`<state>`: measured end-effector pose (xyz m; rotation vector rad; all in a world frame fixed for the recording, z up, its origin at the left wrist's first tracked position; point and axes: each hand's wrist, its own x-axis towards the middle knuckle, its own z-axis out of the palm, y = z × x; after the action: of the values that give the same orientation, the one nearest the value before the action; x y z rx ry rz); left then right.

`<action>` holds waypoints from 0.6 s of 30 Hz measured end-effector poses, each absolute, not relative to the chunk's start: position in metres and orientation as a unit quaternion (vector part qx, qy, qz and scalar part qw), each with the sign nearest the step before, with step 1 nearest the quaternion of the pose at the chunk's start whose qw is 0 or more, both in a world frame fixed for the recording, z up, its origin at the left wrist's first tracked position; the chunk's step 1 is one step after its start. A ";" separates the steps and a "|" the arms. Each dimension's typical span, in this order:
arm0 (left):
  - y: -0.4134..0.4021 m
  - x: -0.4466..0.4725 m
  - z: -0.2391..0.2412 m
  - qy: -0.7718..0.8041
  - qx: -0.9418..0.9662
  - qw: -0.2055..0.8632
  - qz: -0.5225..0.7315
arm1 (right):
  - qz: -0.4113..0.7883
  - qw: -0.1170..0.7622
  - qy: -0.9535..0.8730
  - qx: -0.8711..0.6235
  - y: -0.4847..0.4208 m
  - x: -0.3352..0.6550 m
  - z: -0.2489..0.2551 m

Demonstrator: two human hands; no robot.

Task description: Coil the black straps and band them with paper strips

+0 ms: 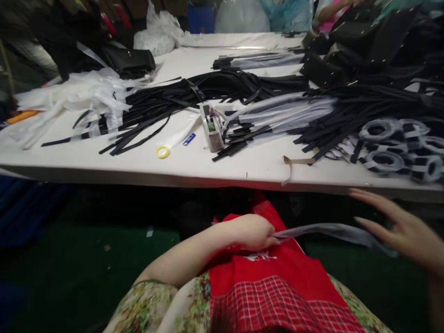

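My left hand [251,231] is closed over my lap, pinching one end of a long clear plastic sleeve [333,231] against a red apron [277,282]. The sleeve stretches right toward my right hand [398,226], which hovers below the table edge with fingers spread and blurred, touching the sleeve's far end. Both hands are under the front edge of the white table [208,166].
Piles of black straps [215,92], some in clear sleeves [284,113], cover the table. Coiled wrapped straps [391,143] lie at right, white plastic bags [79,97] at left. A small white box [211,127], yellow tape ring [162,151] and blue lighter [189,138] sit near the front.
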<state>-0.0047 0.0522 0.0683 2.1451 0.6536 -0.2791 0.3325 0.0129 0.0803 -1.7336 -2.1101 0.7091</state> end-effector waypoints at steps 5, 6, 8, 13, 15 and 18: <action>0.071 0.011 0.048 0.184 0.799 0.561 -0.114 | 0.594 0.049 -0.698 -0.397 0.021 0.212 0.024; 0.077 -0.003 0.044 0.168 0.750 0.627 -0.129 | 0.618 0.028 -0.681 -0.392 0.025 0.208 0.017; 0.085 -0.042 0.037 0.165 0.656 0.719 -0.160 | 0.641 0.006 -0.652 -0.405 0.034 0.223 0.009; 0.079 -0.118 0.022 0.243 0.508 0.814 -0.140 | 0.646 -0.030 -0.618 -0.447 0.055 0.280 -0.002; 0.070 -0.126 0.017 0.265 0.445 0.845 -0.133 | 0.649 -0.038 -0.610 -0.453 0.059 0.284 -0.004; 0.061 -0.132 0.013 0.286 0.377 0.871 -0.132 | 0.641 -0.005 -0.611 -0.465 0.064 0.282 -0.005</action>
<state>-0.1317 0.0613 0.0134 0.7879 0.5988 -0.2758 0.2822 0.0645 -0.0045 -1.4644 -1.9269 2.0198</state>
